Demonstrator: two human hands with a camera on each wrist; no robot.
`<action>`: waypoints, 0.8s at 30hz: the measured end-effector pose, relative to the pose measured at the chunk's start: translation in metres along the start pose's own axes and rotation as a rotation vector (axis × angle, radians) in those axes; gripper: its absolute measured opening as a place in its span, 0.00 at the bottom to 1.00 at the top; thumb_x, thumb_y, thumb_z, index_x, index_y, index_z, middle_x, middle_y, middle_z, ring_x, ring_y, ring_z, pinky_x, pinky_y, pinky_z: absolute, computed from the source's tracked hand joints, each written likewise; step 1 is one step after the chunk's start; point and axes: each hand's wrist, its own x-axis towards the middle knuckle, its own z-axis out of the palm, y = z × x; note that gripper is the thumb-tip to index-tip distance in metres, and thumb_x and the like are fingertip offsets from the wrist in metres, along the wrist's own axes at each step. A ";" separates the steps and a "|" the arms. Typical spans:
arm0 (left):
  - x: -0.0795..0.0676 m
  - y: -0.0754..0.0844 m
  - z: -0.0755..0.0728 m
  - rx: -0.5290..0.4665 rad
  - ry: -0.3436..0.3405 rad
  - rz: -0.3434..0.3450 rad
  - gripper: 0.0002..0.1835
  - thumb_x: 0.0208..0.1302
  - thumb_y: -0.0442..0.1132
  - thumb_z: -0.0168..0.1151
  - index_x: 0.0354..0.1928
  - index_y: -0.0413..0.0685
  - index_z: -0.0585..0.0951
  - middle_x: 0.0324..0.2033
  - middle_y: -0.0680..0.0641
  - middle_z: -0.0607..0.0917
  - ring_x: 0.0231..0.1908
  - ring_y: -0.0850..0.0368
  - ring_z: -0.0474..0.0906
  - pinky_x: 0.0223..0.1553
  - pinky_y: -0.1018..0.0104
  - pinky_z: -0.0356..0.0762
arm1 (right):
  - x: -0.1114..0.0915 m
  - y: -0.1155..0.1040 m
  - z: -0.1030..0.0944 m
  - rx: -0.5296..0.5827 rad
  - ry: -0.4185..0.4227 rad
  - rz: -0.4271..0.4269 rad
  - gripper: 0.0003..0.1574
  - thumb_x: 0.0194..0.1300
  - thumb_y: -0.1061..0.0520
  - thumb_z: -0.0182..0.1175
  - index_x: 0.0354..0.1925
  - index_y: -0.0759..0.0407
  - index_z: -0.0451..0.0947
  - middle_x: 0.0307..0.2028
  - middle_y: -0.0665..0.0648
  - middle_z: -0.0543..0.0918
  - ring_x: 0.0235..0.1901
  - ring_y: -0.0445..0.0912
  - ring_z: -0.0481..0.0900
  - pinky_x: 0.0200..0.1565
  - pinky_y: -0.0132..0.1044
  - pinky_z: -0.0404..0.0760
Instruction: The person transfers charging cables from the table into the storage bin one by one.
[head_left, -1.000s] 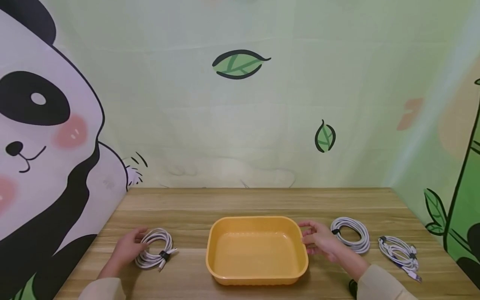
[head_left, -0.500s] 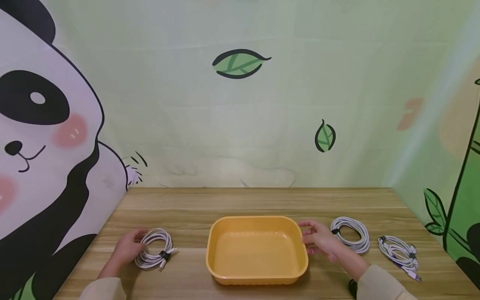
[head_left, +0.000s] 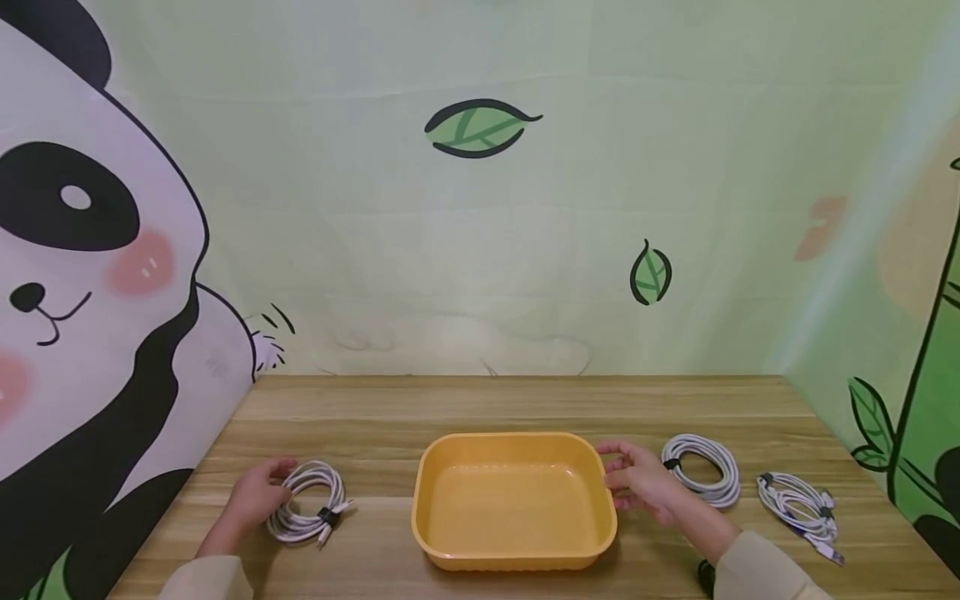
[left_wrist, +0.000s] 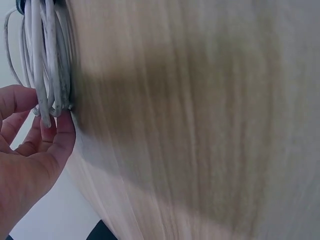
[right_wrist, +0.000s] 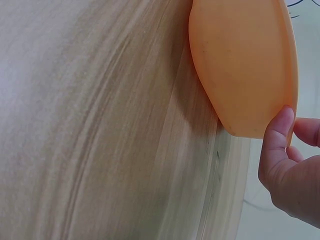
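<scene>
A coiled white cable (head_left: 291,528) with a black tie lies at the left of the table, its plug ends pointing right. My left hand (head_left: 257,500) pinches the coil's left side; in the left wrist view the thumb and fingertips (left_wrist: 65,122) close on the strands. Centred on the table is a yellow-orange plastic tray (head_left: 517,557) with nothing in it. At its right side my right hand (head_left: 645,483) grips the rim. The right wrist view has one digit against the tray's outer wall (right_wrist: 240,65) and another at the far side of the rim.
Right of my right hand lie a second white cable coil (head_left: 723,483) and a looser white cable bundle (head_left: 798,508) with black ties. A small black object (head_left: 706,577) is partly hidden by my right sleeve. A panda-printed cloth (head_left: 480,275) hangs behind the wooden table (head_left: 510,404).
The left coil has shifted very slightly towards me in my left hand's grip. My right hand and the tray have stayed in place.
</scene>
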 end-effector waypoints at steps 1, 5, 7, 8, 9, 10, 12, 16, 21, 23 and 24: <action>0.000 0.000 0.000 0.004 -0.001 0.002 0.27 0.41 0.24 0.55 0.50 0.26 0.69 0.42 0.30 0.75 0.43 0.39 0.74 0.37 0.62 0.74 | 0.000 0.000 0.000 0.000 -0.001 -0.001 0.32 0.53 0.70 0.51 0.58 0.67 0.57 0.36 0.57 0.70 0.28 0.44 0.73 0.25 0.33 0.76; -0.002 -0.001 0.000 0.012 0.000 0.008 0.27 0.41 0.24 0.56 0.50 0.26 0.70 0.42 0.30 0.76 0.43 0.38 0.74 0.41 0.55 0.74 | 0.000 0.001 0.000 0.001 0.000 -0.004 0.32 0.53 0.70 0.52 0.58 0.67 0.57 0.35 0.57 0.70 0.28 0.44 0.73 0.25 0.33 0.76; -0.003 -0.002 0.001 0.017 0.005 0.009 0.27 0.41 0.25 0.56 0.50 0.27 0.70 0.42 0.30 0.76 0.43 0.38 0.74 0.42 0.53 0.73 | 0.001 0.001 0.000 -0.001 0.003 -0.002 0.32 0.53 0.70 0.52 0.58 0.67 0.57 0.35 0.57 0.70 0.27 0.43 0.73 0.25 0.33 0.76; -0.003 -0.002 0.001 0.019 0.008 0.006 0.27 0.41 0.25 0.57 0.50 0.27 0.70 0.43 0.30 0.76 0.43 0.38 0.74 0.43 0.53 0.72 | 0.000 0.001 0.000 -0.002 0.004 -0.001 0.32 0.53 0.70 0.52 0.57 0.66 0.57 0.35 0.57 0.70 0.27 0.43 0.73 0.25 0.32 0.76; -0.004 -0.003 0.001 0.021 0.012 0.003 0.27 0.41 0.26 0.57 0.50 0.28 0.70 0.43 0.30 0.76 0.43 0.38 0.74 0.43 0.53 0.72 | 0.000 0.001 0.000 -0.003 0.006 0.000 0.32 0.53 0.70 0.52 0.57 0.66 0.57 0.35 0.57 0.70 0.27 0.43 0.73 0.25 0.32 0.76; -0.004 -0.003 0.001 0.021 0.015 0.001 0.27 0.41 0.26 0.57 0.50 0.28 0.71 0.43 0.29 0.76 0.43 0.38 0.74 0.43 0.54 0.72 | 0.000 0.000 0.001 -0.004 0.006 0.002 0.32 0.53 0.70 0.52 0.58 0.66 0.57 0.35 0.57 0.70 0.27 0.43 0.73 0.25 0.32 0.76; -0.004 -0.004 0.002 0.022 0.021 -0.009 0.27 0.41 0.27 0.58 0.50 0.28 0.71 0.43 0.29 0.76 0.43 0.39 0.74 0.42 0.57 0.72 | 0.000 0.000 0.001 -0.004 0.007 0.006 0.32 0.53 0.70 0.52 0.58 0.66 0.57 0.35 0.57 0.70 0.27 0.43 0.73 0.25 0.32 0.76; -0.004 -0.004 0.001 0.009 0.020 -0.037 0.27 0.42 0.28 0.58 0.50 0.29 0.71 0.44 0.29 0.76 0.45 0.38 0.73 0.42 0.59 0.72 | 0.000 0.000 0.001 -0.002 0.006 0.007 0.33 0.52 0.70 0.53 0.58 0.66 0.57 0.36 0.57 0.70 0.27 0.43 0.73 0.25 0.33 0.76; -0.005 -0.003 0.000 -0.029 0.006 -0.037 0.27 0.43 0.27 0.57 0.51 0.29 0.70 0.47 0.29 0.74 0.48 0.36 0.70 0.45 0.55 0.71 | 0.000 0.001 0.000 0.001 0.006 0.004 0.33 0.53 0.70 0.52 0.58 0.66 0.57 0.36 0.57 0.70 0.28 0.44 0.74 0.25 0.33 0.76; -0.005 -0.004 0.000 -0.044 0.002 -0.031 0.27 0.43 0.27 0.57 0.51 0.28 0.69 0.47 0.29 0.74 0.49 0.36 0.70 0.43 0.59 0.72 | 0.000 0.001 0.000 0.003 0.003 0.003 0.32 0.53 0.70 0.52 0.58 0.66 0.57 0.36 0.57 0.70 0.28 0.43 0.74 0.25 0.33 0.76; -0.005 -0.004 0.000 -0.054 0.002 -0.031 0.27 0.43 0.27 0.57 0.51 0.28 0.69 0.47 0.29 0.74 0.49 0.36 0.70 0.42 0.62 0.72 | 0.000 0.001 0.000 0.004 0.003 0.004 0.32 0.53 0.70 0.52 0.58 0.66 0.57 0.36 0.57 0.70 0.28 0.43 0.74 0.25 0.33 0.77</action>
